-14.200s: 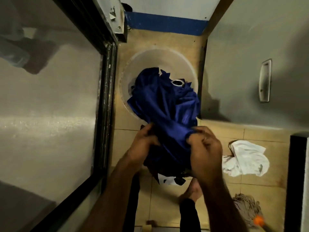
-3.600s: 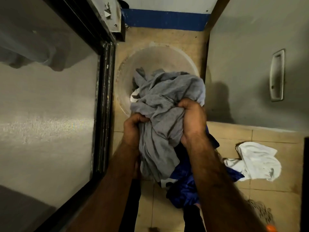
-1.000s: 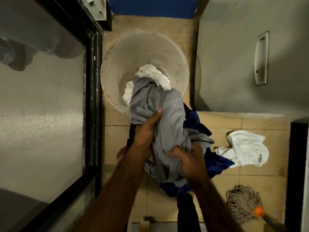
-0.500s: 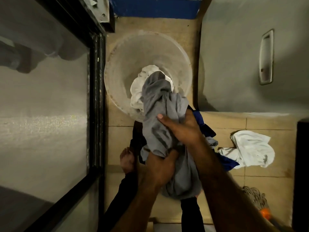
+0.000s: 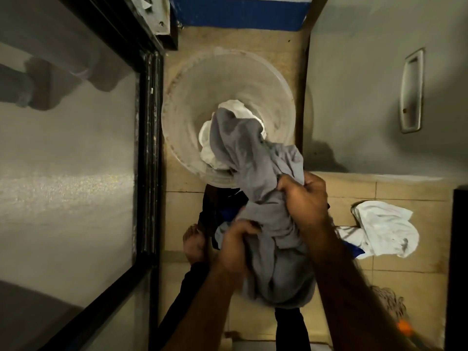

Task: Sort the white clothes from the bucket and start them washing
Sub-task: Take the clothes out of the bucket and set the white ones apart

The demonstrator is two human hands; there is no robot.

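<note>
2 grips, left grip and right grip, are squeezing the grey cloth to uncover white clothes in the bucket.

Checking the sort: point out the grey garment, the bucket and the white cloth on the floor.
grey garment (image 5: 253,153), head view, draped upper fold.
bucket (image 5: 202,84), head view, bare inner wall.
white cloth on the floor (image 5: 385,226), head view, its middle.

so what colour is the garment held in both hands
The garment is grey; head view shows it.
</note>
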